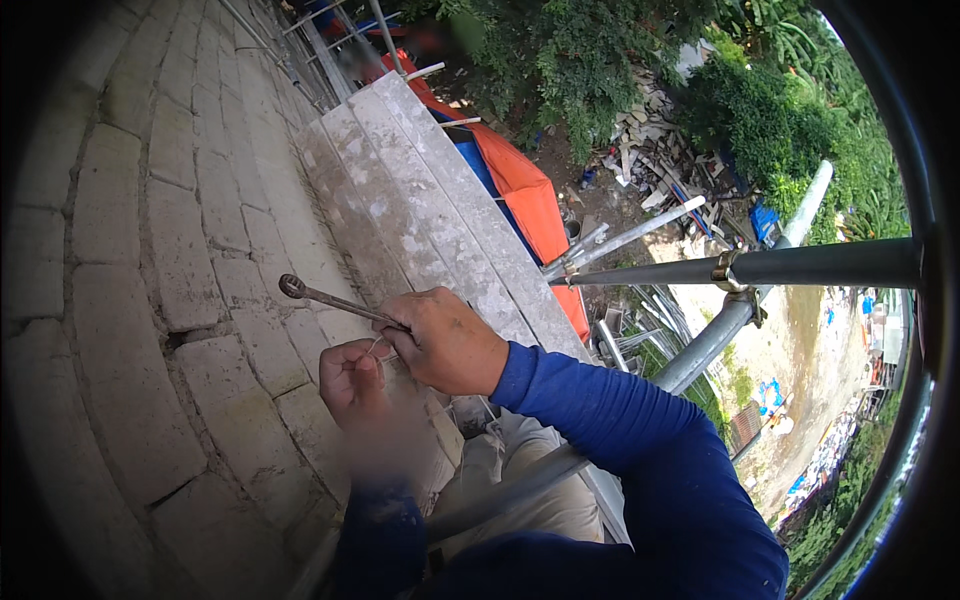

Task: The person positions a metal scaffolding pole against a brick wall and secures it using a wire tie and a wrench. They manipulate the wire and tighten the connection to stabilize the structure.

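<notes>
My right hand (447, 336) is closed around a metal wrench (340, 301), whose ring end points left toward the block wall. Just below and to the left, my left hand (352, 378) has its fingertips pinched on a thin, pale wire or string (378, 346). This strand loops up to the fingers of my right hand, so the hands are almost touching. Whether the strand is also gripped by the right fingers cannot be made out. A blurred patch covers the left wrist.
A wall of pale blocks (130, 350) rises close on the left. Scaffold planks (420, 190) run ahead beside it. Metal scaffold tubes (830, 266), joined by a clamp (740, 290), cross on the right. Beyond and below are an orange tarp (515, 180), trees and scattered debris.
</notes>
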Tool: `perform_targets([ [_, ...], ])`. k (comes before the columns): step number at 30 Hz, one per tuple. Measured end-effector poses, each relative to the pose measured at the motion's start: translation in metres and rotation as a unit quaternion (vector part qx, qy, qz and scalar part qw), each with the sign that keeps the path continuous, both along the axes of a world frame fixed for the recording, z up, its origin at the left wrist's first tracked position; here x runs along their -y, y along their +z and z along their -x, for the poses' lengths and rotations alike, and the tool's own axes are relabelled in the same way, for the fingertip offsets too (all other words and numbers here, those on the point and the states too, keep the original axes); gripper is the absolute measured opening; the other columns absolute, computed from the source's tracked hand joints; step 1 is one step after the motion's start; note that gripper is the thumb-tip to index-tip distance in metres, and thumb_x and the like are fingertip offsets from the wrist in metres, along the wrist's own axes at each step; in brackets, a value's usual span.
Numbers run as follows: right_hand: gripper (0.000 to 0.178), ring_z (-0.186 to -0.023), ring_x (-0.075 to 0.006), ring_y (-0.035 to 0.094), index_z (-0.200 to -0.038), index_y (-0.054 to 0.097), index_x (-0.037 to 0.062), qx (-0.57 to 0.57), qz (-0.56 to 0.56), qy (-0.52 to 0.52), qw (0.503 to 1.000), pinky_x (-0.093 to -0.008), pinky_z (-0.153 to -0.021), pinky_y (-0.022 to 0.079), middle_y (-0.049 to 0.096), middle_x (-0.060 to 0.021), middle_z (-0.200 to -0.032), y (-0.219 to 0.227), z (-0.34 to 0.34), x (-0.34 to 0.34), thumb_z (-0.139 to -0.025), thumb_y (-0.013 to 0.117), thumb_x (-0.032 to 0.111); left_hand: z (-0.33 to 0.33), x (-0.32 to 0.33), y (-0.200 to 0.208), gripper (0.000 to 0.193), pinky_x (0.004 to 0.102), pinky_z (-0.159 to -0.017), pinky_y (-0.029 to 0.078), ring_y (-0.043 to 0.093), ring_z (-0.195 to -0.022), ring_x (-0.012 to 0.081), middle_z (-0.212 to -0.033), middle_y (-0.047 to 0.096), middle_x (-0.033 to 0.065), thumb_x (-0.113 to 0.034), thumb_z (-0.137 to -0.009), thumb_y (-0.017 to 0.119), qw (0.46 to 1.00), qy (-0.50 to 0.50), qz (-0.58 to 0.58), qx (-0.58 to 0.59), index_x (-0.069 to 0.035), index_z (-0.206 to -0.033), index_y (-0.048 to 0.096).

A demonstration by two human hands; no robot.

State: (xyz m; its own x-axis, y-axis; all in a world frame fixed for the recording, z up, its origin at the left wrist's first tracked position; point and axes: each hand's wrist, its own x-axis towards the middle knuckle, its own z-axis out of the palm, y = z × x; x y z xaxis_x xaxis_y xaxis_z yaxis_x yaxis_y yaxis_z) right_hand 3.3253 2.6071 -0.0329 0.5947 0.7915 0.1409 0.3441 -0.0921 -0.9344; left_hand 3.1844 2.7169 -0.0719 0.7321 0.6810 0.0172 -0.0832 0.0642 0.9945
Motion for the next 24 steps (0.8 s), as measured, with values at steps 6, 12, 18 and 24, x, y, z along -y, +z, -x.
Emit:
perform_targets([
  [6, 0.013, -0.077, -0.0193, 0.069, -0.102, 0.070, -0.0038, -0.134, -0.047, -0.003, 0.990, -0.0319, -0.072, 0.054, 0.072, -0.0127, -0.083, 0.009, 0.004, -0.002, -0.091, 0.063, -0.003, 0.001, -0.004, 0.002, 0.026, 0.0231, -0.065, 0.036, 0.044, -0.071, 0.0065, -0.094, 0.062, 0.0056, -0.026, -0.102, 0.066, 0.996, -0.022, 0.088, 0.027, -0.003, -0.104, 0.054],
  [12, 0.015, -0.076, -0.0149, 0.065, -0.100, 0.069, -0.0026, -0.082, -0.071, -0.017, 0.994, -0.0286, -0.070, 0.051, 0.070, -0.0103, -0.085, 0.015, 0.011, -0.005, -0.091, 0.058, -0.007, 0.005, -0.006, -0.001, 0.017, 0.0216, -0.066, 0.037, 0.043, -0.072, 0.0046, -0.093, 0.061, 0.0045, -0.020, -0.102, 0.062, 0.989, -0.024, 0.138, 0.042, -0.004, -0.105, 0.054],
  [18, 0.015, -0.075, -0.0165, 0.064, -0.101, 0.067, -0.0030, -0.192, -0.114, 0.042, 0.974, -0.0309, -0.070, 0.050, 0.066, -0.0117, -0.080, 0.008, 0.014, -0.005, -0.090, 0.057, -0.005, 0.004, -0.008, -0.004, 0.016, 0.0229, -0.064, 0.037, 0.043, -0.069, 0.0063, -0.091, 0.060, 0.0044, -0.019, -0.102, 0.061, 0.994, -0.007, 0.110, 0.024, -0.005, -0.102, 0.053],
  [24, 0.012, -0.068, -0.0182, 0.060, -0.100, 0.066, -0.0042, -0.232, 0.033, 0.031, 0.972, -0.0346, -0.064, 0.048, 0.066, -0.0139, -0.076, 0.006, 0.014, -0.004, -0.093, 0.065, 0.006, 0.005, -0.014, -0.009, 0.014, 0.0230, -0.065, 0.037, 0.044, -0.070, 0.0058, -0.093, 0.061, 0.0035, -0.017, -0.102, 0.060, 0.998, 0.041, 0.041, 0.036, -0.004, -0.101, 0.054],
])
